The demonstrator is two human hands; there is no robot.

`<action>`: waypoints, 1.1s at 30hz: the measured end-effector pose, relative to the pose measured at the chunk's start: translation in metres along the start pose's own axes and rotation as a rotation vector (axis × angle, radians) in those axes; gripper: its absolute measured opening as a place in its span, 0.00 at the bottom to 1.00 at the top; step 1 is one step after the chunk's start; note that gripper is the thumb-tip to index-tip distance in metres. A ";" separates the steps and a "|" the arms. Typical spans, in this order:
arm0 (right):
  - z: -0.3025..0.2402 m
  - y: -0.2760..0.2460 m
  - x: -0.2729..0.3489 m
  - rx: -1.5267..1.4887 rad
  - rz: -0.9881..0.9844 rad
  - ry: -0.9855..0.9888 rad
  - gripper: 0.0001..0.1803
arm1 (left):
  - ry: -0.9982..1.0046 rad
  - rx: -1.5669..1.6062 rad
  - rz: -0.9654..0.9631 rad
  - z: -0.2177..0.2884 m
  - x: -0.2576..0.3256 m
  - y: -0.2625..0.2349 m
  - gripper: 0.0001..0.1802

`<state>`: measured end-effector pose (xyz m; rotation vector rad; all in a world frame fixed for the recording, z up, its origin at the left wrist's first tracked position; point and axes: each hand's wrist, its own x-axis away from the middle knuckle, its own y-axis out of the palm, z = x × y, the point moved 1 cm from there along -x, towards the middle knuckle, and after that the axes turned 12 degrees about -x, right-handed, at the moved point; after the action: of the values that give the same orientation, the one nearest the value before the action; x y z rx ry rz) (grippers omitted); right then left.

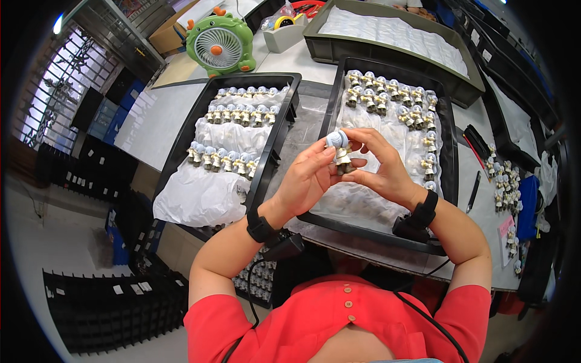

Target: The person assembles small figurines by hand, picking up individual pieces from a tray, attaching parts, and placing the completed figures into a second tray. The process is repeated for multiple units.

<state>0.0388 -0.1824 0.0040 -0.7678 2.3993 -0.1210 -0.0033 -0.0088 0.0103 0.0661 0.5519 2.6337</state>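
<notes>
A small figurine (342, 155) with pale blue hair, a white and gold body and a dark base is held upright between my two hands. My left hand (308, 179) grips it from the left, thumb near its head. From the right, my right hand (382, 166) closes its fingers round the head and base. Beneath them lies a black tray (449, 142) lined with white paper, with rows of similar figurines (393, 91) at its far end and right side. Another black tray (279, 130) on the left holds several rows of figurines (224, 158) on white tissue (203, 196).
A green toy-shaped fan (219, 45) stands behind the left tray. A grey-green bin (321, 45) with white padding sits at the back. Loose figurines (507, 187), a black pen-like tool (474, 192) and a blue object (528, 207) lie to the right. Black trays (115, 308) are stacked at lower left.
</notes>
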 end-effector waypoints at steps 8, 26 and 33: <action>-0.002 0.000 -0.001 -0.043 -0.011 0.031 0.38 | 0.016 0.023 0.006 -0.002 -0.001 -0.003 0.28; 0.023 -0.019 -0.001 -0.224 0.107 0.209 0.22 | -0.022 -0.565 0.085 0.014 0.036 0.023 0.22; 0.021 -0.021 0.005 -0.213 0.082 0.226 0.16 | -0.177 -1.292 -0.004 0.072 0.146 -0.002 0.21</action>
<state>0.0583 -0.2003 -0.0098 -0.7852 2.6863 0.0868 -0.1239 0.0831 0.0697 -0.1025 -1.2038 2.4349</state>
